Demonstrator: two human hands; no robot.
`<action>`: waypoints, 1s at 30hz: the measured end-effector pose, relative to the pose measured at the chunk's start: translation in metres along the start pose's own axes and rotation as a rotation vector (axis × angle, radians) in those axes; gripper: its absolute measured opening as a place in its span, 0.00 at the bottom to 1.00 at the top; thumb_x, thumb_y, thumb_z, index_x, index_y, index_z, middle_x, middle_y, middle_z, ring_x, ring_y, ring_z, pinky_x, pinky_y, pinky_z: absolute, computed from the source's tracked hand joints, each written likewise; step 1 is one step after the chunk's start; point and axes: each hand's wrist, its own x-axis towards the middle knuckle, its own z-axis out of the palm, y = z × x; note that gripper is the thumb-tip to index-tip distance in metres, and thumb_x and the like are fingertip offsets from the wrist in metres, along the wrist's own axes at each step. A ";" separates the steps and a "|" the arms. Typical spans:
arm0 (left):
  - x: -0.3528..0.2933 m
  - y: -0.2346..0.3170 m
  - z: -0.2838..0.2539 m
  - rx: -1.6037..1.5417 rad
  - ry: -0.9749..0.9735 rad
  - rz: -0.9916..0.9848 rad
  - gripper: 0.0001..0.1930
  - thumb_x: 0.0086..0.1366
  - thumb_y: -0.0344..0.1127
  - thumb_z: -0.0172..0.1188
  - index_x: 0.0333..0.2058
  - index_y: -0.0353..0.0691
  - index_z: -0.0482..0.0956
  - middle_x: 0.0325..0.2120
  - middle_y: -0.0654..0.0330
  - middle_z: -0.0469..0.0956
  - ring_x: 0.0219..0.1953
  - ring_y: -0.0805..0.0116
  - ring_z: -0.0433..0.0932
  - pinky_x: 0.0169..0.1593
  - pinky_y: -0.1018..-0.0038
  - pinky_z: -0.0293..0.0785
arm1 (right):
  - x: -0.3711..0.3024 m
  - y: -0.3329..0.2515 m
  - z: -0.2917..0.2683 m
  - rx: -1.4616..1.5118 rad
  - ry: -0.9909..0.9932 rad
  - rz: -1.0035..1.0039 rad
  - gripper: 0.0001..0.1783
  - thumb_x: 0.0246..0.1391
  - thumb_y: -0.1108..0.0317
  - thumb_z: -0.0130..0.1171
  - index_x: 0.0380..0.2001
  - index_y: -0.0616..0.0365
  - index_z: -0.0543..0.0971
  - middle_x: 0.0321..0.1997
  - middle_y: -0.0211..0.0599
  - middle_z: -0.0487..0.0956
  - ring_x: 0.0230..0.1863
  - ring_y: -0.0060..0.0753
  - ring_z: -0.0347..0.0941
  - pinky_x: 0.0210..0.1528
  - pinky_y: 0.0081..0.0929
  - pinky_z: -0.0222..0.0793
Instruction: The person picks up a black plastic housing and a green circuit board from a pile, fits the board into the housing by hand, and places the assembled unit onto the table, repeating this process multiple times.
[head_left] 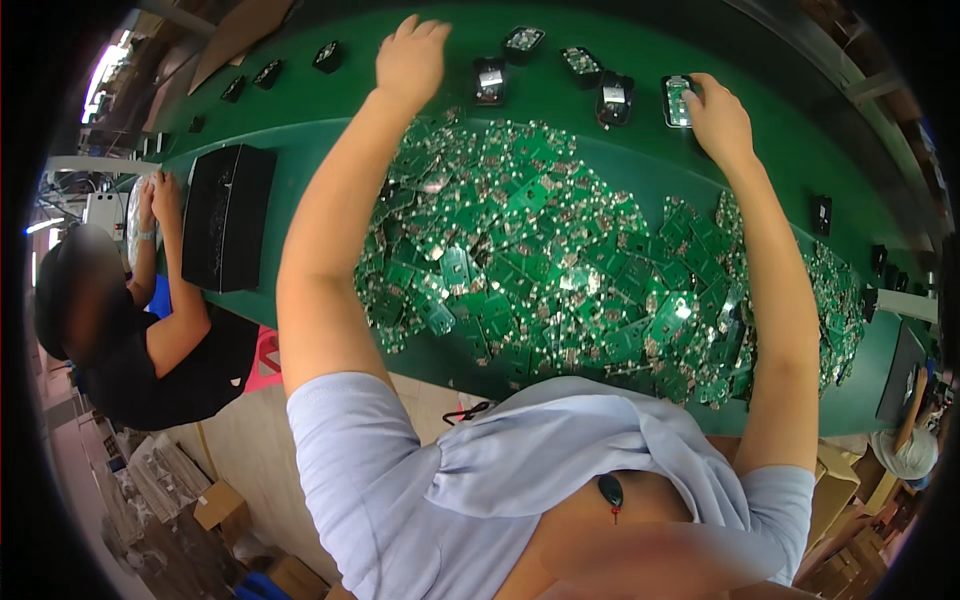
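Observation:
My right hand [722, 120] is at a small black case [669, 120] with a green circuit board [676, 95] in it. Its thumb lies on the board and the fingers hold the case's right side. Over the far green surface my left hand [411, 62] reaches out with its fingers stretched and nothing seen in them. Closest to it on the right is a black case [489, 82] with a pale label. More black cases sit between the hands, among them one with a board showing [581, 62] and a labelled one [615, 100].
A wide heap of loose green circuit boards [540, 260] covers the green table [290, 190] below my arms. A black bin [228, 215] stands at the left beside a seated person [120, 320]. Several black cases [327, 56] dot the far strip. Another person [910, 445] sits far right.

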 end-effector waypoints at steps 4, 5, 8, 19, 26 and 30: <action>-0.001 -0.017 0.012 0.040 -0.423 0.008 0.19 0.49 0.24 0.53 0.41 0.46 0.75 0.41 0.63 0.75 0.54 0.62 0.64 0.51 0.69 0.65 | 0.039 0.015 0.023 -0.113 -0.275 0.004 0.16 0.53 0.60 0.49 0.41 0.57 0.74 0.39 0.46 0.77 0.43 0.49 0.72 0.43 0.39 0.68; 0.001 -0.019 0.012 0.057 -0.498 0.033 0.18 0.49 0.24 0.52 0.41 0.45 0.76 0.40 0.63 0.76 0.54 0.62 0.65 0.51 0.69 0.65 | 0.044 0.018 0.026 -0.169 -0.306 0.021 0.15 0.53 0.60 0.49 0.40 0.57 0.75 0.38 0.45 0.77 0.42 0.47 0.72 0.43 0.38 0.68; -0.012 -0.037 0.012 0.127 -0.483 0.110 0.12 0.52 0.27 0.51 0.35 0.44 0.76 0.36 0.64 0.77 0.49 0.64 0.68 0.48 0.70 0.65 | 0.036 -0.005 0.033 -0.282 0.089 -0.280 0.11 0.52 0.62 0.51 0.34 0.56 0.76 0.33 0.41 0.76 0.37 0.44 0.73 0.39 0.38 0.68; -0.018 -0.047 -0.017 0.058 -0.278 0.193 0.07 0.49 0.30 0.54 0.30 0.44 0.73 0.29 0.64 0.74 0.43 0.64 0.69 0.43 0.66 0.64 | 0.027 -0.185 0.090 0.291 -0.192 -0.136 0.21 0.38 0.74 0.52 0.40 0.69 0.65 0.26 0.50 0.77 0.30 0.49 0.76 0.33 0.39 0.72; -0.037 -0.042 -0.067 -0.558 -0.344 -0.466 0.10 0.57 0.25 0.54 0.39 0.38 0.73 0.35 0.55 0.75 0.36 0.59 0.75 0.40 0.73 0.70 | 0.021 -0.176 0.083 0.555 -0.131 -0.172 0.26 0.41 0.77 0.48 0.48 0.62 0.61 0.28 0.53 0.76 0.33 0.54 0.74 0.34 0.45 0.70; -0.041 -0.023 -0.083 -1.234 -0.331 -0.673 0.13 0.59 0.27 0.53 0.44 0.37 0.71 0.36 0.62 0.73 0.36 0.78 0.71 0.40 0.81 0.67 | 0.008 -0.103 -0.012 0.434 -0.015 -0.157 0.28 0.45 0.73 0.52 0.52 0.54 0.59 0.30 0.50 0.76 0.30 0.52 0.75 0.32 0.42 0.71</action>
